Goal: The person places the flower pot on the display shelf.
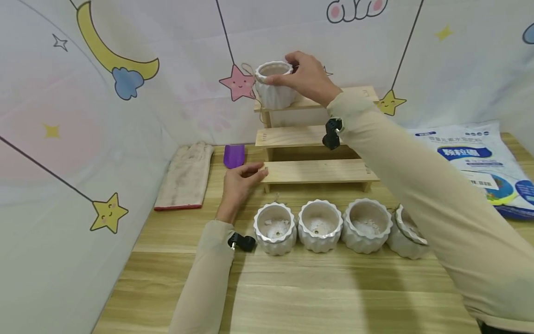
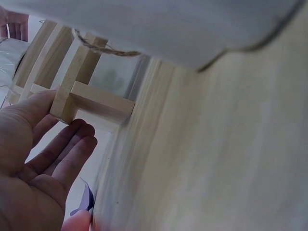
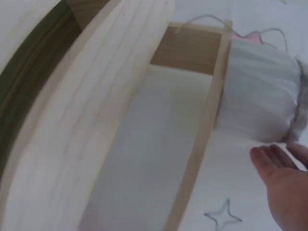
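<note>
Head: bright, even; soft shadow on surface (image 1: pixel 308 297) at 5 o'clock | Left wrist: dim; white pot (image 2: pixel 192 29) blurred, 12 o'clock | Right wrist: hazy; shelf board (image 3: pixel 91 110) bowed, 10 o'clock

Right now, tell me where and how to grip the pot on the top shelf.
Probably around the upper wall of the pot, thumb in front and fingers behind, coming from the right as the right hand does. It stands upright at the left end of the shelf, its round wall suits a wrapping grip, and loose twine sticks out leftward.
</note>
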{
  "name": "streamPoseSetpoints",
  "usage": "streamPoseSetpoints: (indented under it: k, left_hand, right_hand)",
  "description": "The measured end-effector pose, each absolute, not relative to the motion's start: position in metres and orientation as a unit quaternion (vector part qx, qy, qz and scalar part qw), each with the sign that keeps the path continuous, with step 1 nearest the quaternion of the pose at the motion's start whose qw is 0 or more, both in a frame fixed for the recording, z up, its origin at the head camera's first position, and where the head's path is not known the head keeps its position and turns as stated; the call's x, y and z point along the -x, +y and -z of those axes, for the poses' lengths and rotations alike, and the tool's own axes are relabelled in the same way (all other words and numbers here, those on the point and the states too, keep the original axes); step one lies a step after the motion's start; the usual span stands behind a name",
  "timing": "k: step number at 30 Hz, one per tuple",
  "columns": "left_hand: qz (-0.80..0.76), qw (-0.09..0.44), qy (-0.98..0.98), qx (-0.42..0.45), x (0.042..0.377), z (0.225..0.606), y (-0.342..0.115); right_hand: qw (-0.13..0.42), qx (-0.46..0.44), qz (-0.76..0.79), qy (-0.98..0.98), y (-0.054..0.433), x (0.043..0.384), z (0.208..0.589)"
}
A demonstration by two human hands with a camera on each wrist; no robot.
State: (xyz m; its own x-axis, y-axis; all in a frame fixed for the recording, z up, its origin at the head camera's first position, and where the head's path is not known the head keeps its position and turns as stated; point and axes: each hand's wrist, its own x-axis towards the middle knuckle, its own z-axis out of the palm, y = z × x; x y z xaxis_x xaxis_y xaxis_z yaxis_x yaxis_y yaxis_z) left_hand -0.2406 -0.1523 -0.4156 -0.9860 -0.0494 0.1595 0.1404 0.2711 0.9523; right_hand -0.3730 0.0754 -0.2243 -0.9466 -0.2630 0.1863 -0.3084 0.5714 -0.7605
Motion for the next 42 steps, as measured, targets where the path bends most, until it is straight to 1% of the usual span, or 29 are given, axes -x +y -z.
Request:
streamPoseSetpoints:
  k: [5, 9, 20, 24, 31, 39, 42]
  left_hand:
    - [0.598, 0.083, -0.796, 0.035, 0.242, 0.416, -0.153]
    - [0.597, 0.085, -0.797, 0.034, 0.243, 0.416, -0.156]
    - [0.597, 0.084, -0.797, 0.032, 0.243, 0.418, -0.160]
    - [0.593, 0.088, -0.799, 0.034, 0.243, 0.418, -0.160]
    - [0.591, 0.090, -0.801, 0.032, 0.245, 0.418, -0.162]
    - [0.594, 0.090, -0.799, 0.032, 0.243, 0.418, -0.162]
    - [0.593, 0.088, -0.800, 0.031, 0.244, 0.418, -0.162]
  right_hand:
    - [0.041, -0.178, -0.402, -0.897, 0.098, 0.366, 0.212]
    - [0.055, -0.195, -0.384, -0.901, 0.119, 0.353, 0.205]
    - [0.074, -0.245, -0.385, -0.887, 0.175, 0.289, 0.207]
    - [0.075, -0.256, -0.372, -0.889, 0.198, 0.269, 0.214]
    - [0.054, -0.250, -0.389, -0.885, 0.235, 0.242, 0.236]
    - [0.034, -0.225, -0.380, -0.897, 0.270, 0.213, 0.264]
    - [0.035, -0.217, -0.376, -0.900, 0.281, 0.202, 0.273]
